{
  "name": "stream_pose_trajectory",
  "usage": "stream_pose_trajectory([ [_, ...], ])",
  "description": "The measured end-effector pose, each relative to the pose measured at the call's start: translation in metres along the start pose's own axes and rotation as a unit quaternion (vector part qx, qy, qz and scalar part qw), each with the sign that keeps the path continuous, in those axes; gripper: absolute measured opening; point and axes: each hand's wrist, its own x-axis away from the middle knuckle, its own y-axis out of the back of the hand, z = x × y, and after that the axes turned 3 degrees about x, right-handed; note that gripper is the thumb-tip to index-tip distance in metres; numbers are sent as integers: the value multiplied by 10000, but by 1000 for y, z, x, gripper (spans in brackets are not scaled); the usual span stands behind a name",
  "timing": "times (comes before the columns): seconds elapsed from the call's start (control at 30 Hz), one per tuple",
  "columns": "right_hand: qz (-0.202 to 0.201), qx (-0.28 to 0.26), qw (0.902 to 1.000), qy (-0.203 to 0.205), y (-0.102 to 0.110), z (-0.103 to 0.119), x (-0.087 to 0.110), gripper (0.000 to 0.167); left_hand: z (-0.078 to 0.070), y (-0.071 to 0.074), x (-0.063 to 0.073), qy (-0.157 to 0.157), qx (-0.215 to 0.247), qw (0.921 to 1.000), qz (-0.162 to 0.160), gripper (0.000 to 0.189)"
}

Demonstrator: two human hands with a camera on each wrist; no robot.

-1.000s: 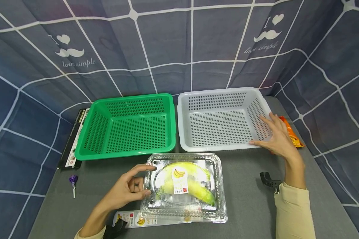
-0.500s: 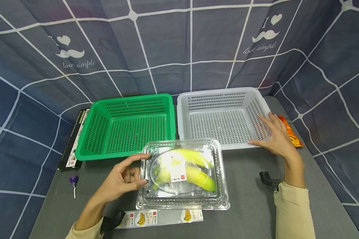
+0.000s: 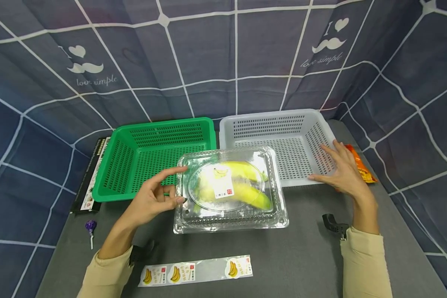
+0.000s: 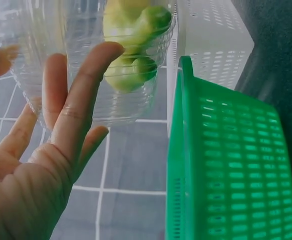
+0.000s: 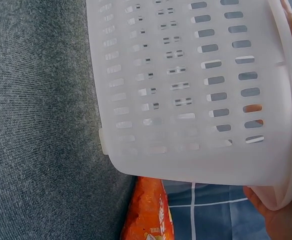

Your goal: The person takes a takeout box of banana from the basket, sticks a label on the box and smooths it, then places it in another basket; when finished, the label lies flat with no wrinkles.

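Note:
In the head view, my left hand holds the left edge of a clear plastic clamshell box between thumb and fingers. The box hangs above the table, in front of and partly over the two baskets. Yellow-green bananas lie inside it, and a white banana label sits on the lid. The left wrist view shows the fingers against the clear side wall. My right hand grips the white basket at its front right corner; part of a finger shows through the slots in the right wrist view.
A green basket stands left of the white one. On the table lie a strip of banana labels at the front and a purple lollipop at the left. An orange snack packet is right of the white basket; a black-and-white box lies far left.
My left hand has raised the box of bananas from the table and carried it away from me, towards the baskets, uncovering the label strip. My right hand stays on the white basket.

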Motion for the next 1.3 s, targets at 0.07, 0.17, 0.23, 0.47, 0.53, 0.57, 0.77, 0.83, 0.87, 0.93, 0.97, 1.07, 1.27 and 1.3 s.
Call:
stream_pose_trajectory([
  [0.07, -3, -5, 10000, 15, 0, 0, 0, 109, 0, 2, -7, 7, -35, 10000, -32, 71],
  [0.17, 15, -15, 10000, -1, 0, 0, 0, 109, 1, 4, -21, -1, -118, 9999, -100, 70],
  [0.23, 29, -15, 10000, -19, 0, 0, 0, 109, 1, 6, -32, -21, -223, 9996, -148, 69],
  [0.47, 15, 47, 9999, -98, 0, 1, 0, 109, -1, 10, -81, 324, -533, 9976, -309, 66],
  [0.53, 29, 62, 9999, -146, 0, 1, 0, 109, 0, 11, -96, 478, -545, 9969, -317, 66],
  [0.57, 41, 68, 9998, -169, 0, 1, 0, 109, 0, 11, -104, 530, -545, 9966, -311, 67],
  [0.77, 62, 101, 9998, -185, 0, 0, -1, 109, 9, 10, -145, 775, -343, 9958, -341, 71],
  [0.83, 44, 115, 9998, -170, -1, 0, -1, 108, 12, 8, -156, 847, -340, 9951, -369, 72],
  [0.87, 28, 116, 9998, -156, -1, 1, -1, 108, 15, 8, -160, 889, -369, 9946, -380, 72],
  [0.93, -1, 109, 9999, -116, -1, 1, -1, 107, 19, 6, -168, 975, -379, 9938, -366, 71],
  [0.97, -16, 99, 9999, -93, -1, 1, -1, 107, 21, 5, -171, 1011, -404, 9934, -351, 71],
  [1.07, -33, 56, 10000, -48, -1, 1, -1, 107, 29, 1, -180, 1132, -424, 9923, -285, 71],
  [1.27, -67, 32, 10000, -39, 0, 0, -1, 113, 43, -9, -199, 1456, -692, 9867, -206, 70],
  [1.3, -73, 35, 10000, -36, 0, 0, -1, 114, 45, -11, -202, 1517, -714, 9857, -180, 71],
])
